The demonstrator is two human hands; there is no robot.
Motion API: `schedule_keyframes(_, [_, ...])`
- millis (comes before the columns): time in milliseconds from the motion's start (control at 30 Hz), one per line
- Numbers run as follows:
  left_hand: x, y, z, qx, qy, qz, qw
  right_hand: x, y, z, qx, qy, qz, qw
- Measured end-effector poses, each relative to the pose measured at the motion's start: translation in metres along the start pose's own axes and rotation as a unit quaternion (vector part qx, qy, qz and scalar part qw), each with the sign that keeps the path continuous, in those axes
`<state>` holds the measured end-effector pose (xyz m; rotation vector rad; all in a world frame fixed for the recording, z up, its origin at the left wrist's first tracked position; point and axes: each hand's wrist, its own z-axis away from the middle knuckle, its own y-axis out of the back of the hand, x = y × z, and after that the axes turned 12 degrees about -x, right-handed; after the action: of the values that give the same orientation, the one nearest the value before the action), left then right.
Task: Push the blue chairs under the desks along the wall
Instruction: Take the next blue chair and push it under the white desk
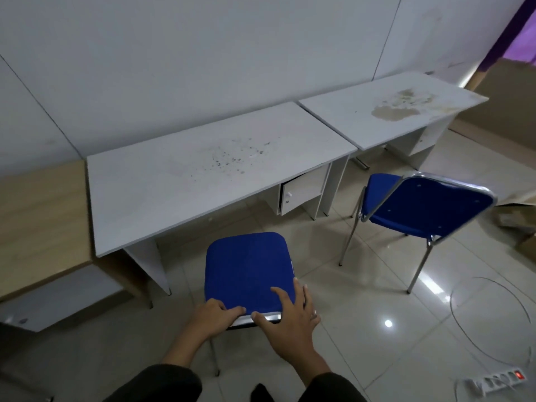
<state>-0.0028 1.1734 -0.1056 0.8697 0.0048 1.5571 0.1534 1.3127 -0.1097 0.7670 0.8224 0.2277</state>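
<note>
A blue padded chair (246,268) with a chrome frame stands just in front of the near white desk (179,175), facing it; its backrest top is right below me. My left hand (214,314) grips the backrest's top edge with curled fingers. My right hand (290,314) rests on the same edge, fingers spread over the blue pad. A second blue chair (420,210) stands to the right, angled, out on the floor in front of the far white desk (385,111). Both desks sit against the white wall.
A wooden desk (37,221) adjoins the near desk on the left. A small cabinet door (298,195) hangs ajar under the near desk. A white power strip (499,385) and looping cable (493,314) lie on the tiled floor at right, with cardboard (516,221) beyond.
</note>
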Motion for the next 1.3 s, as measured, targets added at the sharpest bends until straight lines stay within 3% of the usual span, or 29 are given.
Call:
schedule_keyframes(300, [0.041,-0.018,-0.031,-0.003,0.035,0.055,0.998,0.03,0.039,-0.054,-0.032,0.028,0.045,0.998])
schedule_keyframes(433, [0.057,0.001,-0.034,0.035,0.051,0.078,0.995,0.013,0.061,-0.084,-0.062,0.07,0.06,0.994])
schedule_keyframes(900, [0.117,-0.007,-0.035,0.103,0.123,0.03,0.987,0.021,0.113,-0.13,-0.115,0.102,0.092,0.984])
schedule_keyframes(1067, [0.127,-0.004,-0.032,0.191,0.126,0.043,0.973,0.008,0.131,-0.14,-0.127,0.128,0.13,0.975])
schedule_keyframes(1300, [0.119,-0.026,-0.04,0.366,0.107,0.07,0.922,0.009,0.138,-0.141,-0.142,0.151,0.118,0.971])
